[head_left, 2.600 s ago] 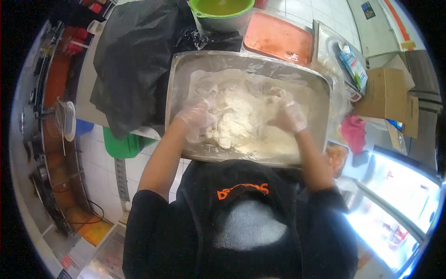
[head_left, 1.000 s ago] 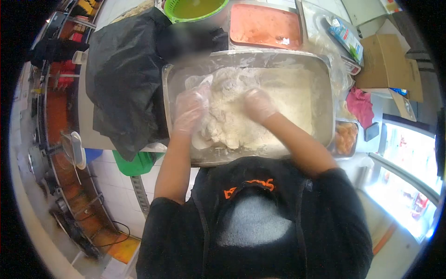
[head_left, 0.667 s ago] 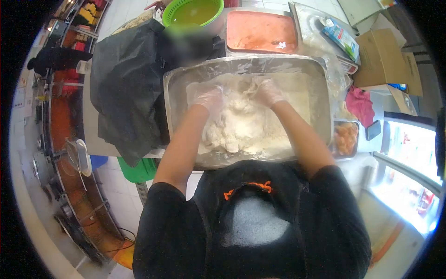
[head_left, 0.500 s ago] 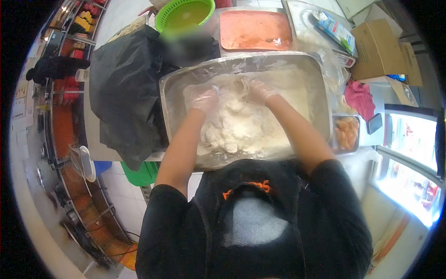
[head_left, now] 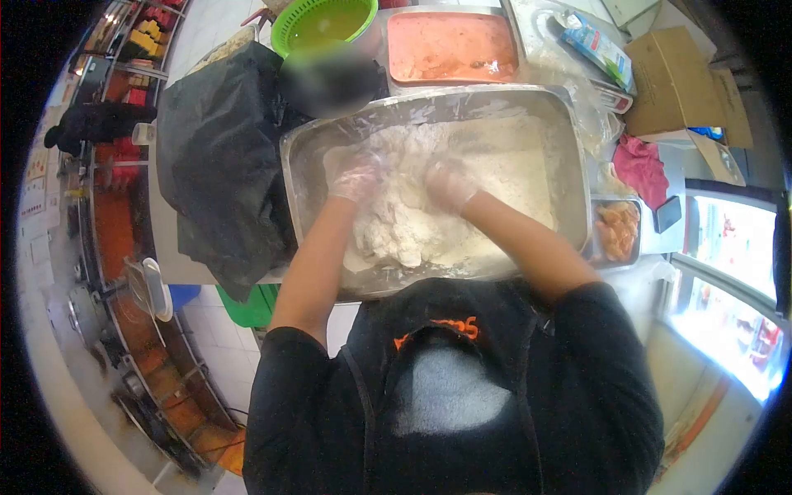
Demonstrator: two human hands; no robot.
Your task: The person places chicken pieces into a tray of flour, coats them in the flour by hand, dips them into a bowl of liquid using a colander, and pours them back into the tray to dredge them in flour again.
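A large metal pan in front of me holds loose white flour and a heap of flour-coated pieces. Both my hands wear clear plastic gloves. My left hand is in the flour at the left side of the heap. On the other side, my right hand presses into the flour just right of the heap. The fingers of both hands are blurred and partly buried, so whatever they may grip is hidden.
Behind the pan stand a green basket and a pink-orange tray. Black plastic sheeting lies left. At right are a small metal tray of raw meat pieces, a pink cloth, a phone and a cardboard box.
My right hand has moved toward me and slightly left, down into the flour. My left hand has shifted only a little. Flour at the back of the pan has been pushed about.
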